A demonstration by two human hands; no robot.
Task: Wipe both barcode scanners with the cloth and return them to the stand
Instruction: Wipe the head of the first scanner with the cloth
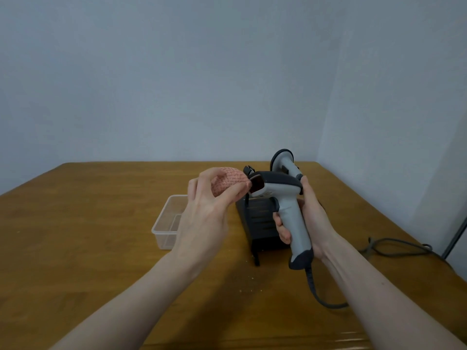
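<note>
The fingers of the left hand (202, 210) were curled round a bunched pink cloth (228, 183) with a fine red pattern, the thumb and forefinger pinching it so that its rounded face met the dark red scan window at the front of the held scanner (283, 198). The other fingers of that hand stood loosely bent behind the cloth. The right hand (312, 218) was wrapped round the grey grip of that scanner, fingertips showing on the near side of the handle and the thumb reaching up toward the black top of the head; the scanner was held above the table, head pointing left, handle tilted down toward the person. A small pale label sat on the side of the head, just behind the window, but its print was too small to read. From the black butt of the handle a grey cable (321, 296) dropped and curved off to the right across the wooden table (88, 223). Behind the hands stood the black stand (257, 223), with the second scanner (284, 161) resting on it, its round head uppermost. To the left of the stand lay a clear plastic tub (164, 223). A loop of grey cord (394, 246) lay near the table's right edge.
</note>
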